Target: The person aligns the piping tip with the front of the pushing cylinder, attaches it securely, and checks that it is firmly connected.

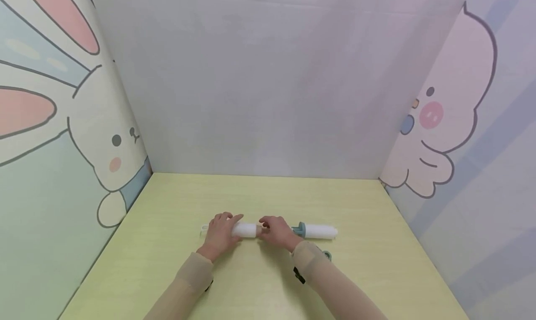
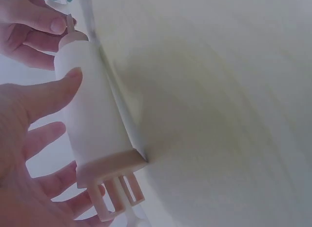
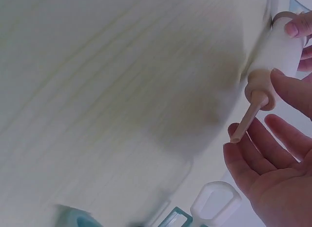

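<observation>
A white tube (image 1: 244, 230) with a beige nozzle cap lies crosswise on the table. My left hand (image 1: 220, 234) holds the tube body, thumb across it in the left wrist view, beside a beige flange with slotted grips (image 2: 114, 166). At the nozzle end, my right hand (image 1: 278, 232) has its thumb on the beige cap (image 3: 262, 85), with fingertips at the thin nozzle (image 3: 247, 120). To its right lies a second white tube (image 1: 320, 231) with a teal flange (image 1: 301, 230).
A teal ring-shaped part (image 1: 327, 255) shows beside the right sleeve. A white loop handle (image 3: 215, 203) appears low in the right wrist view. The pale yellow table (image 1: 268, 196) meets a plain back wall, with cartoon-printed walls at both sides.
</observation>
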`<state>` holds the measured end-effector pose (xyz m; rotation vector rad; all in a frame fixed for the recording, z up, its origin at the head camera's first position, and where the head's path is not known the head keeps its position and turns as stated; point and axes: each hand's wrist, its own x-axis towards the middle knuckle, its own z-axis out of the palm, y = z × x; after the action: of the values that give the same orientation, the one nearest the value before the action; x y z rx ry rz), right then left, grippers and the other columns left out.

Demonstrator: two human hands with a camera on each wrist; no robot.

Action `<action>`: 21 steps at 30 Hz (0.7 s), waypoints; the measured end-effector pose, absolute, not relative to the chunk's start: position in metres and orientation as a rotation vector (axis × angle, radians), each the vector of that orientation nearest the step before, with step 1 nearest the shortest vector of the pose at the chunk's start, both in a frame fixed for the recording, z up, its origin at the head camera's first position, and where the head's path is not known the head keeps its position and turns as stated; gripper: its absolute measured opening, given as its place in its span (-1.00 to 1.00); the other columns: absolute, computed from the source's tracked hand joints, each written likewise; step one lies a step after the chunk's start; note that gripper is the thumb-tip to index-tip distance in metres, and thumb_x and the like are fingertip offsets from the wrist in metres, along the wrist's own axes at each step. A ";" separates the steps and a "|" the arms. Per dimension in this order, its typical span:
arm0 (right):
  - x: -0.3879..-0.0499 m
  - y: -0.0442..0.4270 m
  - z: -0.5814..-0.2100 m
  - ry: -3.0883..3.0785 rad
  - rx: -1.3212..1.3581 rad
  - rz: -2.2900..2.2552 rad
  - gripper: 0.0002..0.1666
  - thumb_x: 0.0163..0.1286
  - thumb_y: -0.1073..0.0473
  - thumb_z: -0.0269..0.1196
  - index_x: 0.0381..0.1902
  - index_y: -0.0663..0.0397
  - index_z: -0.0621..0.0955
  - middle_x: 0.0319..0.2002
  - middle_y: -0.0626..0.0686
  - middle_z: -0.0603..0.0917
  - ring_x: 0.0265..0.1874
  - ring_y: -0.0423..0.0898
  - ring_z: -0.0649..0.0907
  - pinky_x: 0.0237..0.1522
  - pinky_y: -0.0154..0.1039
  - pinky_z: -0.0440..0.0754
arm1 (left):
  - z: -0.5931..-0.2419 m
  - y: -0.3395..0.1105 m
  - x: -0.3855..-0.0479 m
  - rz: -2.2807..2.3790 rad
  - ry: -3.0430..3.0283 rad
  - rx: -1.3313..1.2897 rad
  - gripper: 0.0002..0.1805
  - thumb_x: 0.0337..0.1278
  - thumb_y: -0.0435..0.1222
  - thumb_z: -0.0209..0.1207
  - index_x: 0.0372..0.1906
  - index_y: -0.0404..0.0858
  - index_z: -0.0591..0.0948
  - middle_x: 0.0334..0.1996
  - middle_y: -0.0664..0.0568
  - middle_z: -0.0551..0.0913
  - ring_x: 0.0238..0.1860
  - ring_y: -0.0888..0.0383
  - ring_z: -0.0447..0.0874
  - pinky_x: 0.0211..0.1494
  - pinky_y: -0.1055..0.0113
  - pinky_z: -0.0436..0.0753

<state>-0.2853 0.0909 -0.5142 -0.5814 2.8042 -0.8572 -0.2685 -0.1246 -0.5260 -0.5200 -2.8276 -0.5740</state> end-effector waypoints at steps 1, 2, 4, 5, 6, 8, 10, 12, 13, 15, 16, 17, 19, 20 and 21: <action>-0.285 0.091 -0.514 2.805 -0.581 -0.860 -0.49 0.21 0.08 0.38 0.08 0.19 0.57 -0.06 0.19 0.64 -0.08 0.07 0.61 -0.07 -0.07 0.55 | -0.525 -0.124 -0.269 -0.578 -2.829 -0.515 -0.29 -0.25 -0.15 0.50 0.17 -0.10 0.55 -0.06 -0.14 0.49 0.02 -0.20 0.38 0.04 -0.13 0.36; -0.286 0.092 -0.513 2.805 -0.581 -0.865 -0.48 0.21 0.08 0.38 0.08 0.19 0.57 -0.06 0.19 0.64 -0.07 0.08 0.61 -0.07 -0.06 0.55 | -0.525 -0.124 -0.270 -0.573 -2.831 -0.509 -0.28 -0.25 -0.14 0.50 0.18 -0.10 0.55 -0.06 -0.13 0.49 0.02 -0.20 0.38 0.04 -0.12 0.36; -0.286 0.093 -0.512 2.805 -0.596 -0.875 -0.48 0.22 0.07 0.37 0.08 0.20 0.57 -0.05 0.20 0.64 -0.06 0.09 0.61 -0.06 -0.05 0.55 | -0.523 -0.123 -0.270 -0.570 -2.833 -0.505 -0.28 -0.25 -0.13 0.50 0.18 -0.11 0.54 -0.06 -0.14 0.49 0.02 -0.20 0.38 0.03 -0.12 0.37; -0.286 0.094 -0.511 2.805 -0.612 -0.886 -0.48 0.22 0.07 0.37 0.08 0.22 0.57 -0.05 0.20 0.64 -0.06 0.09 0.61 -0.06 -0.04 0.55 | -0.523 -0.123 -0.270 -0.564 -2.831 -0.507 -0.28 -0.25 -0.13 0.50 0.18 -0.11 0.55 -0.07 -0.14 0.49 0.01 -0.20 0.38 0.02 -0.13 0.37; -0.286 0.095 -0.510 2.807 -0.623 -0.891 -0.48 0.23 0.06 0.36 0.08 0.22 0.57 -0.05 0.19 0.64 -0.06 0.08 0.61 -0.05 -0.05 0.54 | -0.523 -0.122 -0.270 -0.561 -2.826 -0.511 -0.28 -0.25 -0.13 0.50 0.18 -0.11 0.55 -0.06 -0.15 0.49 0.01 -0.20 0.39 0.02 -0.13 0.38; -0.285 0.099 -0.510 2.821 -0.627 -0.892 -0.49 0.25 0.05 0.35 0.09 0.20 0.57 -0.04 0.15 0.64 -0.05 0.06 0.60 -0.05 -0.06 0.54 | -0.523 -0.119 -0.271 -0.561 -2.813 -0.533 -0.28 -0.23 -0.13 0.49 0.20 -0.10 0.54 -0.05 -0.15 0.49 0.02 -0.20 0.38 0.02 -0.12 0.38; -0.285 0.104 -0.508 2.834 -0.632 -0.900 -0.50 0.26 0.06 0.34 0.09 0.19 0.57 -0.03 0.12 0.64 -0.05 0.04 0.60 -0.04 -0.06 0.53 | -0.522 -0.116 -0.271 -0.561 -2.796 -0.557 -0.27 -0.21 -0.13 0.49 0.21 -0.09 0.53 -0.04 -0.15 0.49 0.03 -0.19 0.38 0.03 -0.11 0.38; -0.284 0.108 -0.504 2.844 -0.632 -0.920 -0.51 0.27 0.10 0.33 0.11 0.19 0.56 -0.02 0.11 0.63 -0.04 0.04 0.60 -0.03 -0.06 0.53 | -0.520 -0.113 -0.271 -0.559 -2.774 -0.583 -0.27 -0.20 -0.13 0.48 0.22 -0.09 0.52 -0.03 -0.15 0.49 0.04 -0.19 0.38 0.04 -0.11 0.38; -0.283 0.111 -0.501 2.851 -0.635 -0.932 -0.52 0.26 0.13 0.33 0.10 0.20 0.56 -0.02 0.11 0.63 -0.03 0.04 0.60 -0.03 -0.06 0.53 | -0.519 -0.111 -0.271 -0.555 -2.765 -0.595 -0.27 -0.20 -0.13 0.48 0.23 -0.09 0.52 -0.04 -0.15 0.49 0.04 -0.18 0.38 0.04 -0.10 0.39; -0.283 0.116 -0.495 2.853 -0.654 -0.973 -0.52 0.26 0.16 0.34 0.10 0.23 0.56 -0.02 0.13 0.63 -0.02 0.06 0.60 -0.02 -0.05 0.53 | -0.516 -0.106 -0.272 -0.554 -2.749 -0.618 -0.27 -0.19 -0.13 0.48 0.23 -0.11 0.52 -0.04 -0.14 0.50 0.04 -0.18 0.39 0.05 -0.09 0.39; -0.283 0.119 -0.492 2.857 -0.674 -0.989 -0.53 0.26 0.17 0.34 0.10 0.24 0.56 -0.02 0.14 0.63 -0.02 0.07 0.60 -0.03 -0.05 0.54 | -0.515 -0.104 -0.272 -0.554 -2.740 -0.629 -0.28 -0.18 -0.13 0.47 0.22 -0.11 0.52 -0.04 -0.14 0.50 0.04 -0.18 0.39 0.05 -0.09 0.39; -0.283 0.121 -0.488 2.858 -0.683 -1.010 -0.53 0.27 0.18 0.33 0.10 0.25 0.55 -0.02 0.15 0.63 -0.01 0.07 0.60 -0.03 -0.06 0.54 | -0.513 -0.101 -0.272 -0.553 -2.733 -0.638 -0.28 -0.18 -0.13 0.47 0.22 -0.12 0.52 -0.04 -0.14 0.50 0.04 -0.18 0.40 0.05 -0.09 0.39; -0.285 0.127 -0.482 2.867 -0.699 -1.045 -0.54 0.27 0.16 0.33 0.09 0.23 0.56 -0.02 0.14 0.63 -0.01 0.05 0.60 -0.05 -0.09 0.55 | -0.510 -0.096 -0.272 -0.554 -2.730 -0.652 -0.29 -0.16 -0.14 0.47 0.22 -0.12 0.52 -0.03 -0.14 0.50 0.04 -0.18 0.40 0.07 -0.07 0.39; -0.285 0.130 -0.479 2.869 -0.703 -1.065 -0.55 0.28 0.16 0.33 0.09 0.22 0.56 -0.01 0.13 0.63 -0.01 0.04 0.60 -0.05 -0.10 0.56 | -0.509 -0.092 -0.271 -0.552 -2.731 -0.654 -0.30 -0.15 -0.14 0.46 0.22 -0.12 0.52 -0.03 -0.14 0.50 0.05 -0.18 0.40 0.08 -0.07 0.39; -0.286 0.133 -0.476 2.875 -0.703 -1.083 -0.56 0.28 0.16 0.33 0.08 0.21 0.57 -0.01 0.13 0.63 -0.01 0.03 0.60 -0.06 -0.11 0.56 | -0.509 -0.089 -0.271 -0.552 -2.729 -0.658 -0.31 -0.14 -0.14 0.46 0.21 -0.12 0.52 -0.03 -0.14 0.50 0.06 -0.17 0.40 0.08 -0.07 0.39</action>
<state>-0.2856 0.1325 -0.4756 -0.7035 2.8745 -1.0832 -0.2711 -0.0890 -0.5089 -0.6582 -2.7292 -0.5523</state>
